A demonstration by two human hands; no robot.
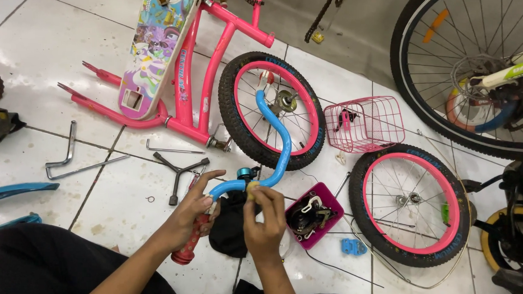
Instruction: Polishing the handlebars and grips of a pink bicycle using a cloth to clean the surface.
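Left hand: we saw the left hand (193, 211) closed around the near end of the blue handlebar (276, 143), just above its red grip (189, 244), thumb stretched toward the right hand.
Right hand: the right hand (264, 220) pinched the handlebar with fingertips and thumb at the bend, just near a small blue bell (247, 173) clamped on the bar.
Handlebar: it curved from our hands up and away, its far end lying over the first small wheel (272, 111).
First wheel: black tyre, pink rim, flat on the white tile floor (37, 43), in the middle of the scene.
Second wheel: a matching wheel (410, 205) lay to the right, nearer to us.
Frame: the pink bike frame (203, 68) lay far left of the first wheel, with a colourful printed panel (154, 48) on it.
Basket: a pink wire basket (365, 123) sat between the two wheels, farther back.
Tray: a small pink tray (323, 217) of metal parts stood just right of the right hand.
Cloth: a black cloth (228, 228) lay under our hands.
Tools: a three-way wrench (178, 170) lay left of the hands; bent hex keys (67, 156) lay farther left.
Big wheel: a large bike wheel (470, 79) stood at the far right.
Small part: a blue plastic piece (354, 247) lay on the floor near the second wheel.
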